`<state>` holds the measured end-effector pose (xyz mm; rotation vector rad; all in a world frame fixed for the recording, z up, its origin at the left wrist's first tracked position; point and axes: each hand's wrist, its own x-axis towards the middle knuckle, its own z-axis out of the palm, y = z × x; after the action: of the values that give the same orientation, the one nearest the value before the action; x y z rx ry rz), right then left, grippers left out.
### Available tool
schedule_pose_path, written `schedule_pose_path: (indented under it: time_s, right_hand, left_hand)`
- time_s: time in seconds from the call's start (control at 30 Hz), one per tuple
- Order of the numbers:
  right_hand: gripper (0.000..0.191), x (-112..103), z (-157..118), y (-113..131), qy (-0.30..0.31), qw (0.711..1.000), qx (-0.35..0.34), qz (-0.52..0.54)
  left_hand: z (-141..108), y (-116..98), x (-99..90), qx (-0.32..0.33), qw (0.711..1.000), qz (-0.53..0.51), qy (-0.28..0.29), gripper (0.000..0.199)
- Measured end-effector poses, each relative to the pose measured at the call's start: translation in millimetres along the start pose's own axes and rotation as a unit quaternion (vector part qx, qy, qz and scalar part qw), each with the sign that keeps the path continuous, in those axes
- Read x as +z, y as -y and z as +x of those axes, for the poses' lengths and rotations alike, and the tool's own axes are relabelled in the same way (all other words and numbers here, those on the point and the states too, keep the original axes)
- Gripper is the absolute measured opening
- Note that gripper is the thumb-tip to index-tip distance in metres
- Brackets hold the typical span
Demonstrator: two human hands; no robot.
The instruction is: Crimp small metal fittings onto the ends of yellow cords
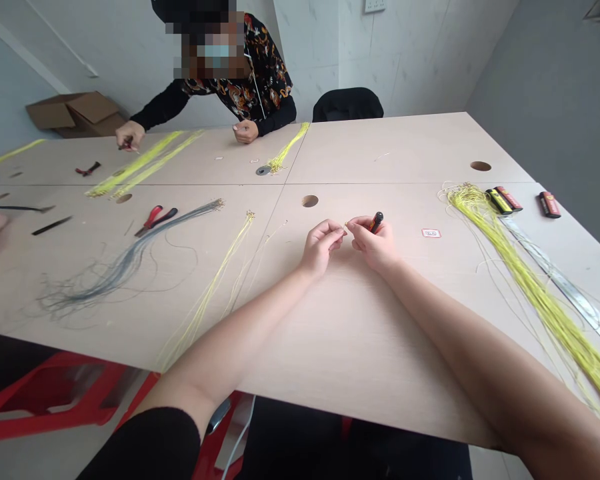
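My left hand (323,247) is closed in a pinch above the table, thumb and forefinger on the tip of a thin yellow wire (345,227). Close beside it, my right hand (374,241) also pinches at that tip. A small dark tool with an orange mark (377,221) sticks up from the right fist; its kind is not clear. To the left of my hands lies a thin bundle of yellow wires (219,267) with metal ends. A thick bundle of yellow wires (523,287) lies to the right, near a small red-framed label (431,233).
Left on the table (360,333) are a grey wire bundle (145,247) and red-and-black pliers (155,219). Battery-like blocks (505,199) and a metal strip (565,287) lie right. Across sits a co-worker (267,60) beside more yellow wires (145,160). The tabletop has round holes (310,201).
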<state>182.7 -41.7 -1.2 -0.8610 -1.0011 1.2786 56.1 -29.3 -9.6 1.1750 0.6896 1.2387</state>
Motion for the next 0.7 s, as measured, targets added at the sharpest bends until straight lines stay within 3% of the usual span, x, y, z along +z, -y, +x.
schedule_pose_path:
  time_s: [0.7]
  right_hand:
    - [0.014, -1.4, 0.9, 0.7, -0.012, 0.999, 0.024, 0.029]
  left_hand:
    - [-0.5, -3.2, 2.1, -0.005, 1.000, -0.017, -0.004, 0.018]
